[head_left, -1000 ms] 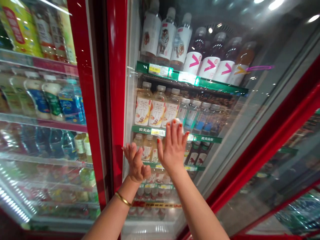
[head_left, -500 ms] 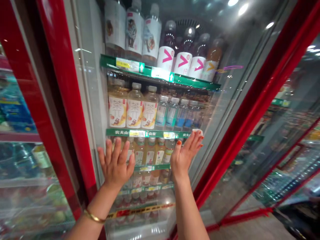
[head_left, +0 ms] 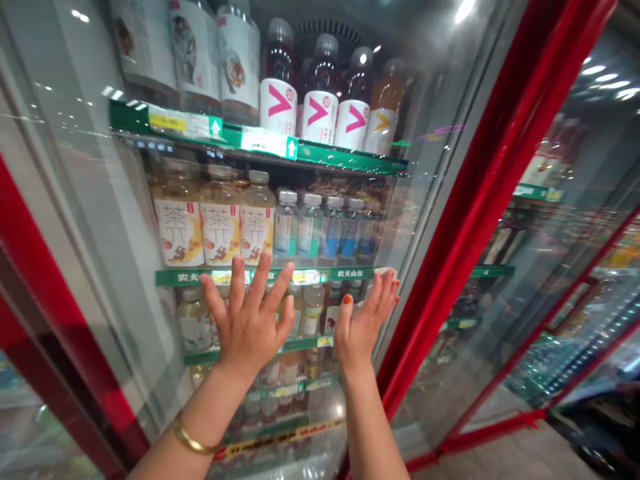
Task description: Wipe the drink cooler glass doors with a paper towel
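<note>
L hand (head_left: pixel 247 320) was up flat at the glass fridge door (head_left: pixel 125 267), mid-frame, palm toward the glass, fingers (head_left: pixel 237 277) spread well apart, gold bangle (head_left: pixel 193 437) on the wrist. R hand (head_left: pixel 361 330) was just right of it, fingers (head_left: pixel 383 293) closer together, w/ red nails, tips at a small white scrap (head_left: pixel 385 272) near the right end of the green shelf strip (head_left: pixel 265 275); couldn't tell what the scrap was or if the fingers were clamped on it. Behind the glass: tea bottles (head_left: pixel 220 220) left of water bottles (head_left: pixel 310 227), both above the strip. Bottles w/ pink arrow labels (head_left: pixel 317 100) stood on the shelf above, upper middle. Red door frame (head_left: pixel 480 200) ran up the right side.
</note>
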Action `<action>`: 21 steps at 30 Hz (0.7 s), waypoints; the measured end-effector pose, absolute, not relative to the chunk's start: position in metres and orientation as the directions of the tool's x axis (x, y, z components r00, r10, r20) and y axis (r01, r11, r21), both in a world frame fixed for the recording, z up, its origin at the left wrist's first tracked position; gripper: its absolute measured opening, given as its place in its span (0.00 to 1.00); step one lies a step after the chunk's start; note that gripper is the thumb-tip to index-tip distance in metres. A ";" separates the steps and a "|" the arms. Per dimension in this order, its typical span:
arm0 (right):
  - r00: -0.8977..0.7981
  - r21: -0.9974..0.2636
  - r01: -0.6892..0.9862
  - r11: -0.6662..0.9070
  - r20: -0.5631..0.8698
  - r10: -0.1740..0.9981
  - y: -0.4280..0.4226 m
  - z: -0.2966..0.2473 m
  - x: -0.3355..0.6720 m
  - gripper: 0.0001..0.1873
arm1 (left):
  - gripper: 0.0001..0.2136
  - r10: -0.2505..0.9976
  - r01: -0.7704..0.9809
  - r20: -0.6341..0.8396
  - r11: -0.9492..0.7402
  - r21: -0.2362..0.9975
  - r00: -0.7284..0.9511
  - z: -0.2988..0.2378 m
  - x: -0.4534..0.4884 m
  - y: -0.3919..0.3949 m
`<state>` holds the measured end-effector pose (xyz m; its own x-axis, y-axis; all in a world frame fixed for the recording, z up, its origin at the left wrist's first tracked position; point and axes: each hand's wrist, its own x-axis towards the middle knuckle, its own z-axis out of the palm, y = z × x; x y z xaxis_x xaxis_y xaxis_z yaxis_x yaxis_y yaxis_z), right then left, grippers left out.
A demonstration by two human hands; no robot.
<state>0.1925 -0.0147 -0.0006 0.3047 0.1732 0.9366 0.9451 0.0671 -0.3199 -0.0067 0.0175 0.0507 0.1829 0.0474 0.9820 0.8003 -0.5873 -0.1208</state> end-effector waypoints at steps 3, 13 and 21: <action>0.112 -0.144 0.984 0.109 0.959 0.261 -0.017 -0.026 0.171 0.44 | 0.37 0.049 0.823 0.982 -0.554 -0.126 0.183 0.049 0.000 0.020; 0.383 -0.402 0.912 0.081 0.906 0.182 -0.021 -0.008 0.192 0.46 | 0.35 0.026 0.836 0.987 -0.536 -0.121 0.159 0.046 0.000 0.020; 0.139 -0.163 0.983 0.083 0.961 0.239 -0.021 -0.054 0.180 0.43 | 0.34 0.033 0.836 0.987 -0.536 -0.115 0.157 0.045 0.000 0.019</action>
<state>0.1803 -0.0211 -0.0538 0.1389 0.2387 0.9611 0.9832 0.0828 -0.1627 0.0002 0.0190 0.0451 0.1569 0.0330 0.9871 0.8362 -0.5362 -0.1150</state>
